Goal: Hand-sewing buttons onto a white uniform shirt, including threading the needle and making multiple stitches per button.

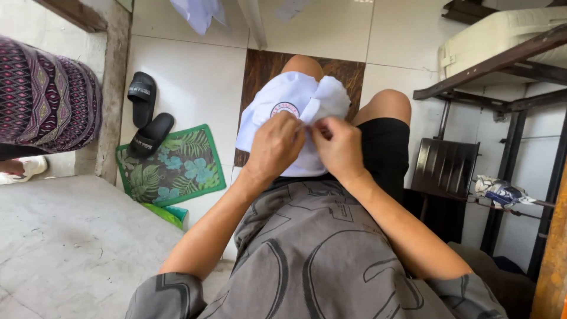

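At the bottom of the frame lies the person's grey patterned shirt (313, 260), and from it both forearms run up and inward toward the middle of the picture. The left hand (274, 147) and the right hand (339, 147) meet there, almost touching, each closed in a narrow pinch on the white cloth garment with a round red-and-white badge (289, 100). The fingertips of both hands gather a fold of the fabric at the same spot, just right of the badge; whether something thin, such as a needle, sits between them is too small to tell.

The garment rests on the person's lap, draped over the left knee (302, 64), and spreads away from the hands toward the top of the frame. Its bulk lies directly beyond the knuckles, its longer side running from lower centre to upper centre. Both hands are equally near it; the badge lies on the left hand's side, the bunched edge on the right hand's side. The right thigh in black shorts (384, 147) sits just to the right.

Farther off, on the tiled floor (189, 77), a green leaf-print mat (177, 168) lies at left centre with a pair of black slide sandals (144, 112) at its upper corner. A dark metal rack (502, 100) stands along the right edge.
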